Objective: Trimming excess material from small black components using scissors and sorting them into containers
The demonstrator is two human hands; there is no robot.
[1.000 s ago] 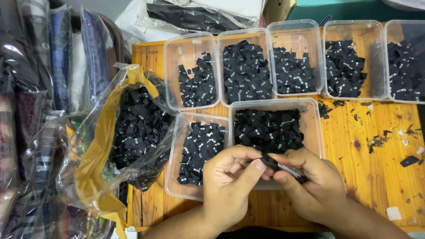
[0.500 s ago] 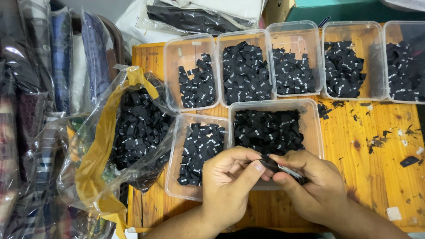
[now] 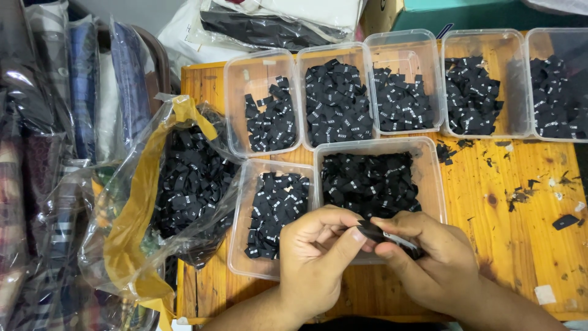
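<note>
Folded garments in clear plastic sleeves [image 3: 43,153] stand stacked at the far left, beside a crumpled clear plastic bag with a yellow strip [image 3: 177,202], open and full of small black woven labels. On the orange wooden table [image 3: 520,227], seven clear rectangular plastic tubs hold sorted labels: a small near tub [image 3: 272,214] and a larger one [image 3: 376,184] in front, five more in a row behind. Over the front edge of the larger tub, the left hand [image 3: 315,263] pinches one end of a small black label [image 3: 370,231] between thumb and forefinger, while the right hand [image 3: 429,263] grips the other end and what seems a short stack of labels; both hands are closed on the piece, touching each other. Handling this well likely calls for a light fingertip pinch, peeling off a single label and keeping the printed face up so its marking can be read. Black scraps [image 3: 520,190] litter the table at right.
</note>
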